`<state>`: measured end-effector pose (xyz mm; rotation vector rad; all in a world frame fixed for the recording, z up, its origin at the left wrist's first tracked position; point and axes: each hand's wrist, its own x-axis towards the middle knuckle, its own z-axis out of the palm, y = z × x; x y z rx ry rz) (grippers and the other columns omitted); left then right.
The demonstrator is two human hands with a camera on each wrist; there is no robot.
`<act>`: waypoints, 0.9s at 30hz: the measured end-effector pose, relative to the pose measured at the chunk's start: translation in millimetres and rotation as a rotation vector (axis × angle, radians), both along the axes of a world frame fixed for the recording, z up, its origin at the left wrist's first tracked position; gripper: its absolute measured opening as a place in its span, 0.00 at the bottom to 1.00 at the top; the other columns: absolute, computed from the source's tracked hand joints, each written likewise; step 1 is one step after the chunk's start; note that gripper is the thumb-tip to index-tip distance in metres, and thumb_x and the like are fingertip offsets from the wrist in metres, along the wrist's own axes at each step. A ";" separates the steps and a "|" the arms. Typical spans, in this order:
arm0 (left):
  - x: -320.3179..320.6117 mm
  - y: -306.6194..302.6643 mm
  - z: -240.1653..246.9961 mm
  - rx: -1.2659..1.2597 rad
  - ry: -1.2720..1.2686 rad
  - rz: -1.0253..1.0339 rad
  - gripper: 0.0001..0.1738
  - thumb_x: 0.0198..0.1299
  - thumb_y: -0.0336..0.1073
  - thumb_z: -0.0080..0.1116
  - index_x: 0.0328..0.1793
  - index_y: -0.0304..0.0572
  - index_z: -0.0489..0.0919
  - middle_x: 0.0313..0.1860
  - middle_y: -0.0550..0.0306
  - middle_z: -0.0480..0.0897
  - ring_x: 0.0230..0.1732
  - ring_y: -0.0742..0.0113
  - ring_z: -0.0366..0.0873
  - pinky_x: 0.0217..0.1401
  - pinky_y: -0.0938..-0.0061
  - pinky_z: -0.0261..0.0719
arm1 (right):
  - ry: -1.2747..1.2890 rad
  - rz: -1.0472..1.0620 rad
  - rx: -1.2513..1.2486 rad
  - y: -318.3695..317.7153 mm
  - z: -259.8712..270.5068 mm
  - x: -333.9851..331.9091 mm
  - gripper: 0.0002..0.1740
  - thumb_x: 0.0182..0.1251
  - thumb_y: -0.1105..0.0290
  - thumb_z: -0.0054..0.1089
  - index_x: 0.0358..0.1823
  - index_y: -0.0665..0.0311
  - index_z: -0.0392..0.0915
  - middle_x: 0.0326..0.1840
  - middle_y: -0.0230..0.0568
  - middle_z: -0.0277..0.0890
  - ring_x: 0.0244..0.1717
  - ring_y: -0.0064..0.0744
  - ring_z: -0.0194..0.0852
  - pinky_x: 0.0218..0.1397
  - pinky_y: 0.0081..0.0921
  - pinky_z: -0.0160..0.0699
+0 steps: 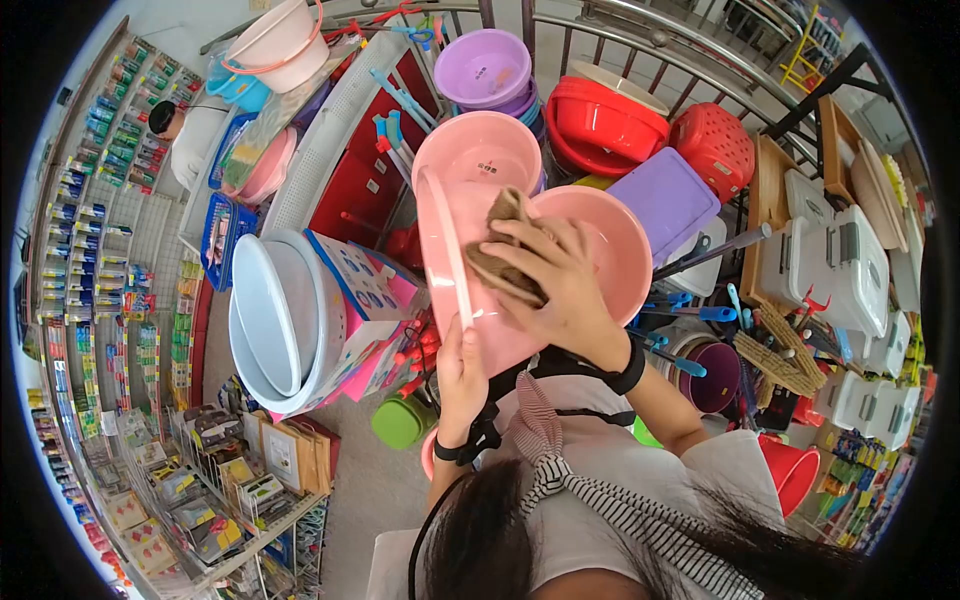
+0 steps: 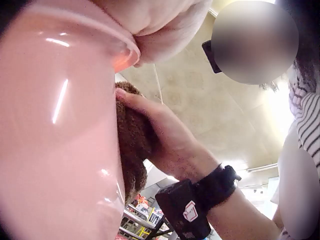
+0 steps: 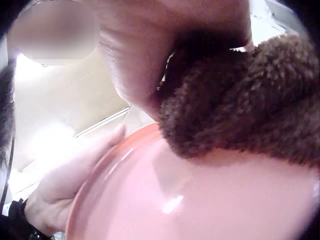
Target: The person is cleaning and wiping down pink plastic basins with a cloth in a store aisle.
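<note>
A pink basin (image 1: 447,262) is held tilted on its side, its rim gripped at the near end by the left hand (image 1: 463,380). The right hand (image 1: 560,290) holds a brown fuzzy cloth (image 1: 508,265) against the basin, fingers spread and bent over it. In the left wrist view the cloth (image 2: 131,145) lies bunched between the right hand (image 2: 172,137) and the basin's pink wall (image 2: 55,130). The right wrist view shows the cloth (image 3: 240,100) touching the pink surface (image 3: 200,195), with the left hand (image 3: 60,192) at the rim.
Two more pink basins (image 1: 478,150) (image 1: 625,250) stand beyond and right of the held one. Light-blue basins (image 1: 275,320) are at left, purple basins (image 1: 483,70) and red basins (image 1: 605,125) behind. A purple lid (image 1: 663,200) and mop handles are at right; shelves line the left.
</note>
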<state>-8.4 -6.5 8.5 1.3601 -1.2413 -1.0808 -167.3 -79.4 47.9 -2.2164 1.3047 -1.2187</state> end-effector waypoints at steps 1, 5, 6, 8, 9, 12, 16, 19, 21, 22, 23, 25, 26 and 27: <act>1.8 0.9 3.8 0.009 -0.003 -0.063 0.26 0.78 0.43 0.39 0.70 0.27 0.67 0.53 0.52 0.78 0.53 0.70 0.73 0.59 0.76 0.69 | -0.001 -0.001 0.001 0.4 -3.7 -5.2 0.28 0.46 0.71 0.71 0.55 0.57 0.81 0.63 0.38 0.73 0.58 0.50 0.70 0.64 0.44 0.65; 1.5 -0.6 2.4 -0.020 -0.133 -0.056 0.26 0.77 0.45 0.40 0.67 0.27 0.70 0.46 0.54 0.81 0.46 0.71 0.75 0.50 0.76 0.72 | -0.055 0.078 -0.102 2.1 -29.2 -7.5 0.26 0.45 0.72 0.67 0.52 0.55 0.84 0.57 0.31 0.78 0.57 0.47 0.70 0.57 0.40 0.72; 4.5 -2.8 1.7 -0.041 -0.128 -0.026 0.26 0.77 0.46 0.40 0.65 0.27 0.71 0.43 0.55 0.80 0.42 0.72 0.75 0.47 0.77 0.73 | -0.003 0.121 -0.114 13.8 -31.0 -5.3 0.27 0.43 0.73 0.67 0.51 0.54 0.84 0.57 0.30 0.78 0.56 0.46 0.70 0.56 0.39 0.73; 3.3 -8.8 5.5 -0.143 -0.057 0.025 0.27 0.77 0.48 0.40 0.60 0.27 0.73 0.31 0.60 0.76 0.31 0.75 0.70 0.35 0.78 0.70 | 0.082 0.255 -0.157 34.0 -33.1 -3.4 0.27 0.39 0.73 0.65 0.49 0.53 0.85 0.57 0.26 0.79 0.53 0.41 0.71 0.56 0.38 0.74; 2.6 -9.3 4.9 -0.145 -0.059 0.026 0.27 0.77 0.48 0.40 0.60 0.27 0.73 0.31 0.60 0.76 0.31 0.75 0.70 0.35 0.78 0.70 | 0.080 0.256 -0.160 32.8 -33.6 -3.9 0.27 0.39 0.73 0.65 0.49 0.53 0.85 0.57 0.26 0.79 0.53 0.41 0.71 0.56 0.38 0.74; 2.9 -7.7 4.2 -0.188 -0.037 0.028 0.28 0.76 0.50 0.41 0.61 0.26 0.72 0.29 0.62 0.73 0.29 0.76 0.67 0.32 0.78 0.68 | 0.041 0.257 -0.202 22.9 -31.9 -7.1 0.26 0.39 0.75 0.66 0.48 0.54 0.84 0.56 0.27 0.80 0.52 0.41 0.72 0.57 0.36 0.74; -0.2 -2.9 9.2 -0.195 -0.114 0.014 0.27 0.76 0.49 0.44 0.63 0.29 0.71 0.27 0.66 0.69 0.28 0.79 0.67 0.30 0.82 0.66 | -0.216 0.031 -0.013 -9.5 -2.8 -9.2 0.23 0.47 0.78 0.67 0.49 0.61 0.83 0.51 0.39 0.82 0.48 0.48 0.75 0.57 0.38 0.75; 1.9 -0.9 7.7 -0.151 -0.072 -0.016 0.21 0.73 0.41 0.52 0.63 0.31 0.72 0.26 0.62 0.76 0.27 0.73 0.74 0.31 0.78 0.72 | -0.318 0.022 0.022 -18.1 5.7 -6.8 0.22 0.49 0.78 0.67 0.50 0.62 0.83 0.49 0.41 0.82 0.48 0.48 0.75 0.58 0.37 0.74; -0.7 -2.4 15.4 -0.181 -0.209 -0.042 0.20 0.70 0.37 0.55 0.62 0.32 0.73 0.27 0.58 0.79 0.27 0.68 0.78 0.32 0.76 0.75 | -0.304 0.040 0.023 -26.5 15.9 -8.9 0.21 0.51 0.77 0.67 0.50 0.63 0.82 0.50 0.42 0.82 0.48 0.47 0.75 0.58 0.36 0.73; -3.0 -2.9 18.5 -0.213 -0.341 -0.067 0.19 0.67 0.33 0.59 0.61 0.33 0.73 0.28 0.53 0.82 0.28 0.63 0.83 0.33 0.73 0.78 | -0.328 0.016 -0.008 -32.0 20.1 -9.8 0.21 0.51 0.77 0.67 0.50 0.63 0.82 0.50 0.42 0.82 0.48 0.46 0.75 0.57 0.36 0.73; -4.3 -1.2 17.4 -0.213 -0.340 -0.066 0.19 0.67 0.33 0.59 0.61 0.33 0.73 0.28 0.53 0.82 0.28 0.63 0.83 0.33 0.73 0.78 | -0.350 -0.008 -0.041 -36.4 23.9 -10.9 0.21 0.52 0.77 0.66 0.50 0.63 0.82 0.51 0.42 0.82 0.48 0.46 0.75 0.57 0.36 0.73; -6.4 3.1 13.5 -0.156 -0.359 -0.122 0.19 0.62 0.28 0.62 0.59 0.36 0.75 0.31 0.45 0.83 0.33 0.56 0.86 0.37 0.71 0.80 | -0.375 -0.027 -0.085 -37.7 31.6 -9.3 0.21 0.50 0.77 0.66 0.50 0.63 0.83 0.51 0.41 0.82 0.49 0.46 0.75 0.55 0.36 0.73; -6.8 3.1 12.0 -0.172 -0.345 -0.114 0.18 0.62 0.28 0.62 0.58 0.36 0.75 0.32 0.44 0.83 0.34 0.52 0.87 0.36 0.71 0.80 | -0.284 -0.001 -0.118 -34.3 36.8 -9.0 0.22 0.48 0.78 0.66 0.49 0.62 0.83 0.51 0.39 0.82 0.47 0.47 0.75 0.55 0.35 0.73; -7.2 3.1 11.2 -0.172 -0.344 -0.111 0.18 0.62 0.28 0.62 0.58 0.36 0.75 0.32 0.44 0.83 0.34 0.52 0.87 0.36 0.71 0.80 | -0.194 0.024 -0.152 -30.9 39.3 -8.3 0.22 0.46 0.78 0.66 0.48 0.62 0.83 0.51 0.37 0.82 0.46 0.47 0.75 0.54 0.35 0.74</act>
